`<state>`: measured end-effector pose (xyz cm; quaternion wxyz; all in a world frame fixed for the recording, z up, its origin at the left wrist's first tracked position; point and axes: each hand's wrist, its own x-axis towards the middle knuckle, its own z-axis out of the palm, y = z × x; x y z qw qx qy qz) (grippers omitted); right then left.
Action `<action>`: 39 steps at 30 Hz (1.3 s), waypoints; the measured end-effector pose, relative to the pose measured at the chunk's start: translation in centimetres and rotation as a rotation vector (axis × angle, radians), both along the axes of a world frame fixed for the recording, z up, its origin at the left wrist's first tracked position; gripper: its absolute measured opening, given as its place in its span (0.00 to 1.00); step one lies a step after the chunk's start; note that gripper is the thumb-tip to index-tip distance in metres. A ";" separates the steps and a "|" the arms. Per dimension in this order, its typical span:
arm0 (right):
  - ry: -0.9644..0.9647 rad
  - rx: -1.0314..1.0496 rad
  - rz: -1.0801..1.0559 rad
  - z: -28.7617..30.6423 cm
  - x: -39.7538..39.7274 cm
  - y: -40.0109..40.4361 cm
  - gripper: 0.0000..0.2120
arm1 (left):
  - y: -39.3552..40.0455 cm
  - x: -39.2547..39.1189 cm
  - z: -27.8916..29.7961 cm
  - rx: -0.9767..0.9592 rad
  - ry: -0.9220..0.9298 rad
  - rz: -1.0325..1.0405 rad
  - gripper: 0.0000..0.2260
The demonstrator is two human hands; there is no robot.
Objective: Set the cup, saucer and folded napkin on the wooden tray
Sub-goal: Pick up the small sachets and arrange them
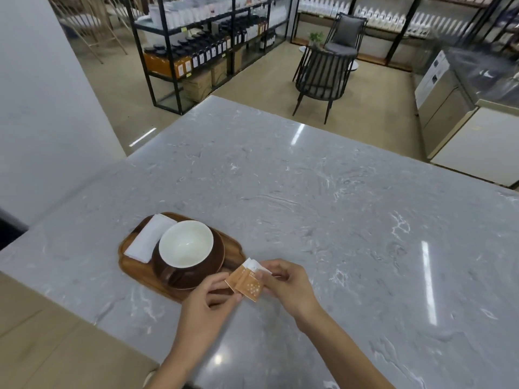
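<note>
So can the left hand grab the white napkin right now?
Probably not yet. The left hand and right hand both pinch an orange packet, so the left is busy. The napkin lies uncovered on the tray's far left, beside the cup, so nothing blocks it.

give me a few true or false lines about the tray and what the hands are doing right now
1. The cup sits on the brown saucer, which is on the wooden tray. True.
2. The folded napkin lies on the marble counter, off the tray. False: it lies on the tray, beside the saucer.
3. Both hands hold a small orange packet. True: the left hand and right hand pinch it between them.
4. The cup is full of dark coffee. False: its white inside looks empty.
5. The packet rests inside the cup. False: it is held beside the tray.
</note>
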<state>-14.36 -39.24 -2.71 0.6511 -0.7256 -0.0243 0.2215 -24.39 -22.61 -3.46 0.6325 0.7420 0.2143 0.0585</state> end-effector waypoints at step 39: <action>-0.748 -0.587 0.183 -2.1 -4.3 4.2 0.14 | 3.3 -4.6 -3.5 0.907 -0.025 -0.296 0.20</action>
